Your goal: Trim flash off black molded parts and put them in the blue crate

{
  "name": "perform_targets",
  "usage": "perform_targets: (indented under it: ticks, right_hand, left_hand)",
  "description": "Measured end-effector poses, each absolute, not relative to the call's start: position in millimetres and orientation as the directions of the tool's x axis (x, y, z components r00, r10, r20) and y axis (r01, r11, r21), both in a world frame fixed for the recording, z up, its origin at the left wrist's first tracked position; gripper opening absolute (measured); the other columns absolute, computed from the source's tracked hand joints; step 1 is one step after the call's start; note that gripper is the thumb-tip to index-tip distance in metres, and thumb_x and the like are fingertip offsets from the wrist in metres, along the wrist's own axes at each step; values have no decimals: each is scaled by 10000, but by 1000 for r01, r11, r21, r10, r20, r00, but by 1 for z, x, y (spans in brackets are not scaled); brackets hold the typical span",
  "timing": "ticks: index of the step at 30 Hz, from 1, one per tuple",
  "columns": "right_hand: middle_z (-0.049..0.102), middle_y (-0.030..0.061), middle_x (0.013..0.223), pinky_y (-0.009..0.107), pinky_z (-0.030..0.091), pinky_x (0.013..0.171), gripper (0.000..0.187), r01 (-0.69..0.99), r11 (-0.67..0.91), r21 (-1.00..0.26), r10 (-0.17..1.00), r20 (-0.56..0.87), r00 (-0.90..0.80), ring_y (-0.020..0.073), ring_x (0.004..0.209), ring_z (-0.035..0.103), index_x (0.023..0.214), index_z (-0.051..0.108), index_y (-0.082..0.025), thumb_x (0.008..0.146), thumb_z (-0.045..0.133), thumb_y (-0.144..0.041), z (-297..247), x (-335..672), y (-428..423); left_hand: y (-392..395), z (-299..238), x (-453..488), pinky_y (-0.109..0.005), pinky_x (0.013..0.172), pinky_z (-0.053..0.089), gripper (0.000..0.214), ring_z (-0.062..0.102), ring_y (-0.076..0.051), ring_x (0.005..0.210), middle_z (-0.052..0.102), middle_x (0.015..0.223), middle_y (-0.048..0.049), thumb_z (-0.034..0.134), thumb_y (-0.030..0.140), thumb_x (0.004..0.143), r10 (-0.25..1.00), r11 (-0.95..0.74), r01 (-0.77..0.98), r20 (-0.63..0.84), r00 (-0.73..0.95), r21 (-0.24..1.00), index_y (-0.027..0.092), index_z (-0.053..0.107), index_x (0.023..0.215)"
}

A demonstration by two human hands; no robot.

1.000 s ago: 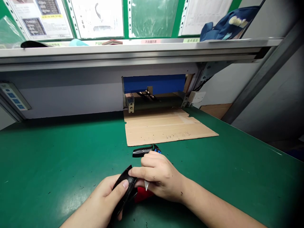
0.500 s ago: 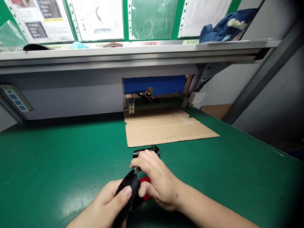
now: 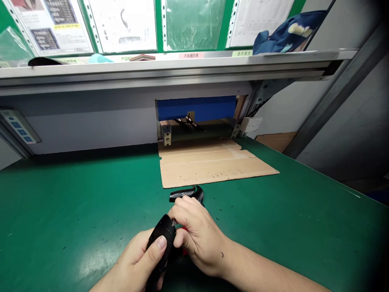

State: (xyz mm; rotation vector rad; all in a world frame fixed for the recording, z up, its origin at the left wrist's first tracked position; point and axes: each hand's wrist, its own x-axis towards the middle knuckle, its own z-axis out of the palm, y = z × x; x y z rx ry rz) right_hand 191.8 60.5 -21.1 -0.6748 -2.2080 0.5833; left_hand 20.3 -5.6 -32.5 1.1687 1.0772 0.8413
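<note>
My left hand is closed round a black curved plastic part, thumb pressed on its top. My right hand grips a red-handled knife; its small blade tip touches the upper edge of the black part. Most of the red handle is hidden under my fingers. Just beyond my right hand, another black curved part lies on the green table.
A flat cardboard sheet lies ahead at an opening in the grey back panel, with a blue strip above it. A metal shelf overhead carries papers and a blue cloth. Small black shavings dot the table.
My right hand shifted its grip and brought the blade tip to the black part's upper edge. The left hand tilted the part slightly upward.
</note>
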Motion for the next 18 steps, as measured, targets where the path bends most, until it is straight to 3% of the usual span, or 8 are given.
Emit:
perform_targets:
  ticks: [3, 5, 8, 13, 18]
  right_hand:
    - [402, -17, 610, 262, 297, 582, 661, 109, 766, -634, 534, 533, -656, 133, 579, 379, 631, 390, -169, 951, 232, -726, -21, 194, 67]
    - [405, -22, 610, 249, 299, 561, 644, 35, 741, -670, 539, 564, -626, 124, 570, 392, 645, 405, -169, 955, 260, -715, -20, 198, 72]
    - [481, 9, 720, 256, 342, 608, 668, 89, 750, -656, 580, 586, -566, 145, 656, 444, 778, 503, -161, 922, 233, -755, -16, 203, 77]
    - [512, 44, 812, 317, 332, 668, 791, 421, 853, -309, 522, 487, -700, 194, 727, 416, 950, 593, -166, 821, 207, -844, -17, 205, 80]
    - [487, 53, 844, 349, 322, 694, 743, 595, 798, -95, 580, 393, -714, 221, 771, 406, 955, 595, -175, 876, 182, -787, -23, 203, 80]
  left_hand:
    - [-6, -26, 21, -242, 509, 330, 508, 447, -116, 526, 486, 595, 2, 477, 637, 842, 947, 187, 94, -205, 246, 978, 142, 593, 847]
    - [-5, -23, 22, -237, 519, 332, 491, 451, -114, 540, 493, 606, 1, 484, 632, 842, 958, 179, 101, -197, 210, 979, 152, 575, 789]
    - [-4, -20, 25, -229, 527, 342, 446, 457, -117, 554, 516, 614, 5, 466, 603, 867, 971, 168, 51, -174, 161, 985, 170, 552, 806]
    - [-2, -17, 28, -231, 560, 377, 431, 458, -130, 553, 504, 575, 43, 451, 558, 892, 987, 159, -24, -158, 30, 987, 192, 509, 1111]
    - [-1, -16, 29, -230, 525, 348, 484, 462, -142, 539, 527, 547, 40, 467, 548, 883, 981, 191, -41, -192, -22, 981, 195, 480, 1215]
